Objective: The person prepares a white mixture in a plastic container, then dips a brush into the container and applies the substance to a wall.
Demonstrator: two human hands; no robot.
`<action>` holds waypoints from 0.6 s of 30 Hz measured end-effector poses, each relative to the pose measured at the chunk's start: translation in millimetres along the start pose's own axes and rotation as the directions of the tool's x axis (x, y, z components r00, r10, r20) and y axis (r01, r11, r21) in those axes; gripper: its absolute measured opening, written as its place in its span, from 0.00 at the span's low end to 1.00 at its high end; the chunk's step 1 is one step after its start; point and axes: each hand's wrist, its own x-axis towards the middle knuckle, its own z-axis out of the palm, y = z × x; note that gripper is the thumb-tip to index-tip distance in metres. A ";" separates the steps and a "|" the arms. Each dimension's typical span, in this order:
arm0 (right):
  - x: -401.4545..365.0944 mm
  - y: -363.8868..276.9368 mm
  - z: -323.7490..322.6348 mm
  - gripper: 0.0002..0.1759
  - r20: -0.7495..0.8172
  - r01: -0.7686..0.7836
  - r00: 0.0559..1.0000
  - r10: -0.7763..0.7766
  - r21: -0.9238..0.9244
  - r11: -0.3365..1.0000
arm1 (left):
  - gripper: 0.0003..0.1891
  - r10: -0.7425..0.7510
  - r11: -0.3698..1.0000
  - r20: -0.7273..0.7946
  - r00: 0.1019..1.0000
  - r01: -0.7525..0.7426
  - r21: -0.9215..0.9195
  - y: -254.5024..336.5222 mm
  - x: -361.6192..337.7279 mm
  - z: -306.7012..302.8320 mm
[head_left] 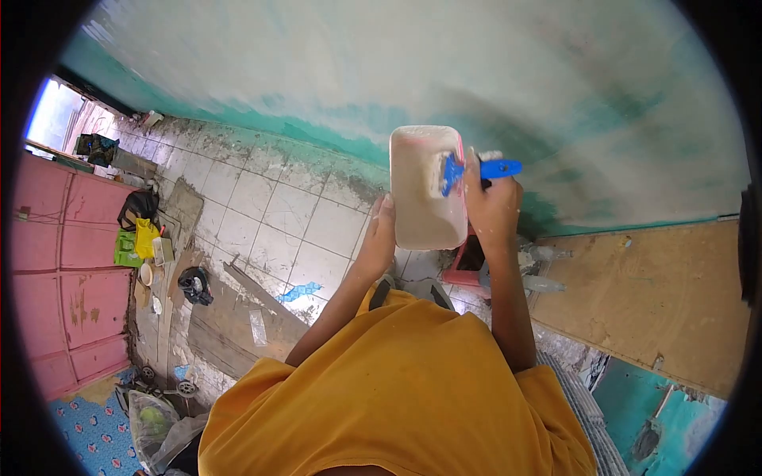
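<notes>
Blue handle [502, 168] glossy plastic; tub [425, 136] plastic; shirt [397, 381] matt cloth.

1. Here we are on the person's head, one camera, peering forward and steeply down over the yellow shirt [397, 381], which fills the bottom centre.
2. And it's close in: left hand [382, 234] and right hand [490, 202] sit mid-frame, near the lens.
3. Up top, the wall [302, 55] sweeps across at a slant; the tiled floor [230, 182] lies farther off below.
4. Wide, curving view, this, with black rounding the corners!
</notes>
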 end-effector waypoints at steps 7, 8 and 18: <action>-5.9 2.0 -4.5 0.16 0.091 -0.046 0.995 0.050 -0.036 0.998 | 0.34 -0.006 0.998 -0.039 0.999 0.004 -0.055 10.7 -0.3 -0.8; -1.9 3.1 -2.0 0.16 0.092 -0.044 0.995 0.048 -0.036 0.998 | 0.34 0.003 1.000 -0.036 0.999 -0.004 -0.026 10.6 -1.0 -0.4; 1.3 13.0 4.0 0.16 0.119 0.011 0.993 -0.001 -0.080 0.997 | 0.34 -0.019 0.987 -0.083 0.996 0.006 -0.160 2.1 7.1 9.2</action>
